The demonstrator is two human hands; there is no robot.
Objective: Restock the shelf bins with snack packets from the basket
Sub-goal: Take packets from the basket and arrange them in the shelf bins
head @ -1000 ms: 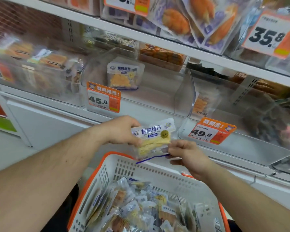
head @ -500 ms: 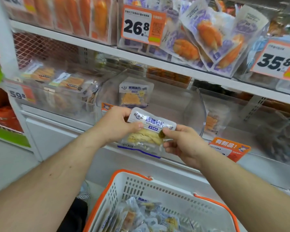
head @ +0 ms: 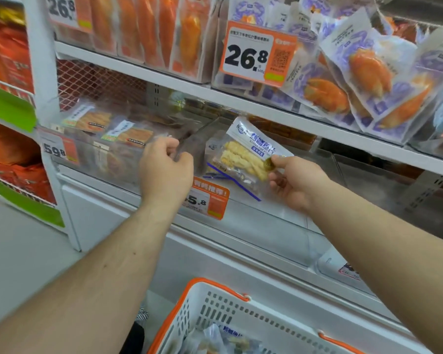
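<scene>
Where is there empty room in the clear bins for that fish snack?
The middle clear bin has bare floor right of the packet the right hand pinches. The left bin, by the 59.8 tag, is crowded. The left hand holds the divider.

White basket (head: 241, 318) — orange rim

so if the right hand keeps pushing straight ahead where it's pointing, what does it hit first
Probably the packet already lying in the clear bin: the right hand pinches its own snack packet angled up and left toward it. Depth is unclear.
</scene>
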